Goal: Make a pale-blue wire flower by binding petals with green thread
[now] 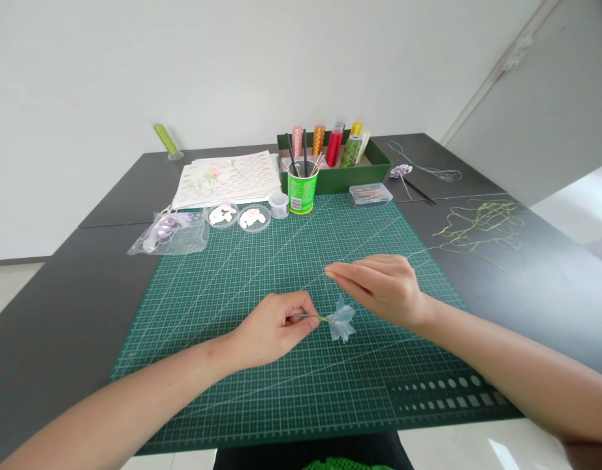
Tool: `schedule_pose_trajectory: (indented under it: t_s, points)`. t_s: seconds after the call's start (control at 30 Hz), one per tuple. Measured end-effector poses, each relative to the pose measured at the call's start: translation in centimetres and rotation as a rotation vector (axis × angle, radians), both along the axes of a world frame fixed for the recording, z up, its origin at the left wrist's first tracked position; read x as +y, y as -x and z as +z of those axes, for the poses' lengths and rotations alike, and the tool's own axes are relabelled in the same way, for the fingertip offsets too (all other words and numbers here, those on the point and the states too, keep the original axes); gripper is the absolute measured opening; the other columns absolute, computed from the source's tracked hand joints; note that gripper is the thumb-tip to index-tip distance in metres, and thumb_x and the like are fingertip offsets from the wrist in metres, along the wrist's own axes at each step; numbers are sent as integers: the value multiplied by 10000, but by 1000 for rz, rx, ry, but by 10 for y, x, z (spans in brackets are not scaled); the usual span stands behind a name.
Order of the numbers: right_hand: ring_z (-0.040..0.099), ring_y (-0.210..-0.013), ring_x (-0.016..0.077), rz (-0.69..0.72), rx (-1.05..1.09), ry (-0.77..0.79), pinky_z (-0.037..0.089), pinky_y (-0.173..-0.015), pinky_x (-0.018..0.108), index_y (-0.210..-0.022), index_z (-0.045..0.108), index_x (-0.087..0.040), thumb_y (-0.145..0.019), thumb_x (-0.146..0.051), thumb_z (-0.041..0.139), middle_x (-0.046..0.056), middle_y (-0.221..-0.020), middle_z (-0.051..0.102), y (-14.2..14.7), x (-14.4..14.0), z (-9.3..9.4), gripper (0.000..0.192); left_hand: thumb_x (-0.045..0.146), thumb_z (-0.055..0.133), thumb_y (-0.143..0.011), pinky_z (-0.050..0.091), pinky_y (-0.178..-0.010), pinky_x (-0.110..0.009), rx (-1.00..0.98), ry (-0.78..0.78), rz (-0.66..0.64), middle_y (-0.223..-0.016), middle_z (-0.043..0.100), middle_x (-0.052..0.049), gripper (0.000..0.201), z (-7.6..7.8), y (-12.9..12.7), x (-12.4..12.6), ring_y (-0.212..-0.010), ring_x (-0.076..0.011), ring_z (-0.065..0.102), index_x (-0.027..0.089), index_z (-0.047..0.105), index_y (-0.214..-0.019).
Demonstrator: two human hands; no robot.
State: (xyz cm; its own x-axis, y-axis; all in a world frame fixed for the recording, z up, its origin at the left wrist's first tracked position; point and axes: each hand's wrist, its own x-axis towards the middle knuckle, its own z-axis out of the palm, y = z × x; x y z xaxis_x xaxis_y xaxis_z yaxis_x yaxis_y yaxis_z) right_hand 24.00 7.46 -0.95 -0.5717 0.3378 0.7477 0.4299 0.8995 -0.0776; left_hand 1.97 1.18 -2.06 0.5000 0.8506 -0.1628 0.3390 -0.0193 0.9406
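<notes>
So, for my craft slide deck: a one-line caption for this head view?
Left hand pinches a pale-blue flower by its stem while right hand draws thread taut over a green cutting mat.

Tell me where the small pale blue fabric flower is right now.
In the head view, the pale blue fabric flower sits above the green cutting mat, centre, its stem pinched by the left hand, just below the right hand.

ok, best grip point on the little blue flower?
Probably the thin stem, from the left. The blue flower lies sideways above the cutting mat, soft petals fanned right, stem pointing left, where the left hand already pinches it. The right hand pinches a thread.
</notes>
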Motion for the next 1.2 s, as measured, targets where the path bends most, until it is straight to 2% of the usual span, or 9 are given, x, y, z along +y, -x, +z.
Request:
schedule_pose_trajectory:
  t_s: [0.23,0.43,0.63,0.83,0.93,1.03,1.2]
  points:
    - [683,-537,100,-15,-39,69,485,-513,213,-901,749,-159,-992,-207,584,-4,-672,758,-1,7,-11,194,287,567,-928,226,-462,-222,-21,-28,-13,-517,375,91,211,0,1,-2,-469,-82,300,195,521,-744]
    - [743,-692,134,-31,-66,373,525,-606,207,-921,776,-178,-998,-255,570,27,-816,797,1,10,-21,233,296,561,-942,218,-465,-222,-89,-10,-24,-524,365,93,210,2,4,-1,-463,-74,287,194,512,-765]
    - [645,-617,107,-51,-136,606,440,-586,200,-892,773,-189,-1005,-303,529,5,-726,741,3,11,-22,292,360,556,-964,233,-475,-232,-167,-5,19,-558,393,76,235,2,5,-1,-484,-83,314,194,518,-801]
    - [524,-553,83,2,-178,797,327,-556,198,-844,736,-175,-964,-230,536,-27,-630,646,1,14,-25,239,399,531,-990,233,-493,-243,-258,-77,161,-560,377,76,271,1,7,1,-499,-91,290,193,526,-813]
    - [478,-518,82,7,-223,788,298,-543,204,-822,683,-172,-955,-198,512,-36,-601,595,0,15,-27,218,405,541,-988,226,-491,-245,-275,-121,240,-555,354,80,270,1,7,2,-498,-91,271,194,533,-821]
    - [387,-451,81,-15,-293,713,247,-504,216,-816,629,-177,-980,-220,475,-56,-546,507,0,14,-30,229,408,545,-981,228,-480,-246,-254,-184,315,-560,356,76,265,2,6,3,-494,-93,271,197,539,-821]
    - [469,-471,89,17,-349,606,261,-513,223,-885,662,-184,-1047,-303,425,-34,-586,584,2,7,-30,310,404,546,-970,225,-469,-250,-223,-251,431,-565,341,72,265,5,5,6,-490,-95,262,199,541,-802]
